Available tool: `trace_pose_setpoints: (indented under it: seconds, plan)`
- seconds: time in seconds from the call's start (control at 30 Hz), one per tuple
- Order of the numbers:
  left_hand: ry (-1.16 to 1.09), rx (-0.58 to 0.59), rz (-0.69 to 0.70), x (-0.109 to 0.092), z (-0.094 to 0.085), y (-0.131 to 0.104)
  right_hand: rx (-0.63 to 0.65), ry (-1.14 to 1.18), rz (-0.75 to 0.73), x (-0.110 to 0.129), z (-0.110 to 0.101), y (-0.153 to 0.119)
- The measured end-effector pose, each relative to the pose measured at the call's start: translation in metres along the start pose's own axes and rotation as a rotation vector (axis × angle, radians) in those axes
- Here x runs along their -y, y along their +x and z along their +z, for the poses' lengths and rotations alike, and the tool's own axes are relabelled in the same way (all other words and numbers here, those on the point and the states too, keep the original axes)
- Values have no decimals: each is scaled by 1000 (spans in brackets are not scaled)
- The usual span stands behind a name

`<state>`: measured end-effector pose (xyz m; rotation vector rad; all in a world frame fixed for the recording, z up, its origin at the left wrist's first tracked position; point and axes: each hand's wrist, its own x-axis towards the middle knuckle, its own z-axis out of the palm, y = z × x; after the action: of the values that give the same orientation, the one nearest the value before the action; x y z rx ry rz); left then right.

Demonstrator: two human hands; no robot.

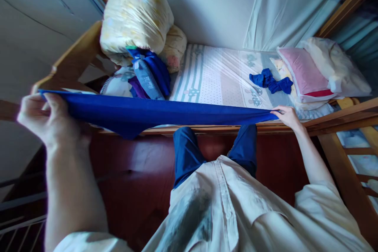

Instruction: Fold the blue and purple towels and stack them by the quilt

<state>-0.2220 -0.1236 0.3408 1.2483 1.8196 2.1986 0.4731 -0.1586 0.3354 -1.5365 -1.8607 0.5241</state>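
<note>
A long blue cloth (159,112) is stretched taut between my two hands, in front of the bed's near edge. Its exact kind of garment does not show; a pointed fold droops below its left half. My left hand (44,116), raised at the far left, pinches one end between thumb and fingers. At the right, my right hand (286,116) pinches the narrow other end. Beyond the cloth, a crumpled blue garment (270,81) lies on the patterned bed sheet (215,75). Folded blue and purple clothes (149,80) are heaped to the left, partly hidden by the cloth.
A rolled cream quilt (136,15) is piled at the bed's left end against the wooden frame (69,57). A pink pillow (305,71) rests at the right end beside a whitish bundle (339,65). A pale curtain (280,12) hangs behind. A wooden ladder (333,157) stands at right.
</note>
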Motion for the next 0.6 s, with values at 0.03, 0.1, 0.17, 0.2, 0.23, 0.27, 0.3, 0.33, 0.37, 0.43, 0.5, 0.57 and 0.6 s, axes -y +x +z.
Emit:
trace_pose_setpoints:
  seconds: [0.03, 0.1, 0.17, 0.2, 0.23, 0.27, 0.3, 0.33, 0.37, 0.43, 0.5, 0.57, 0.6]
  plan:
    - [12, -57, -38, 1, 2, -4, 10, 10, 28, 1, -8, -3]
    - [30, -83, -85, 2, 4, -11, 46, 22, 97, 3, -25, -7]
    - [64, -62, -104, 2, 1, -17, 96, 11, 194, 8, -41, -10]
    - [96, -33, -114, 1, -1, -20, 115, -4, 254, 11, -49, -10]
    - [137, 12, -128, -1, -3, -24, 126, -19, 320, 14, -55, -9]
    - [182, 77, -147, -4, -6, -27, 130, -28, 385, 18, -61, -8]
    - [227, 165, -172, -9, -8, -31, 128, -26, 440, 20, -66, -7]
    - [265, 270, -199, -14, -10, -36, 122, -12, 480, 22, -69, -4]
    - [295, 381, -231, -19, -12, -40, 113, 10, 505, 22, -72, -2]
    - [330, 583, -307, -27, -11, -48, 94, 53, 534, 19, -75, 4]
    - [321, 713, -376, -31, -6, -53, 88, 60, 541, 10, -77, 11]
    - [302, 773, -419, -27, 5, -55, 97, 37, 531, -4, -77, 20]
    - [297, 795, -422, -23, 12, -55, 105, 27, 515, -11, -75, 26]
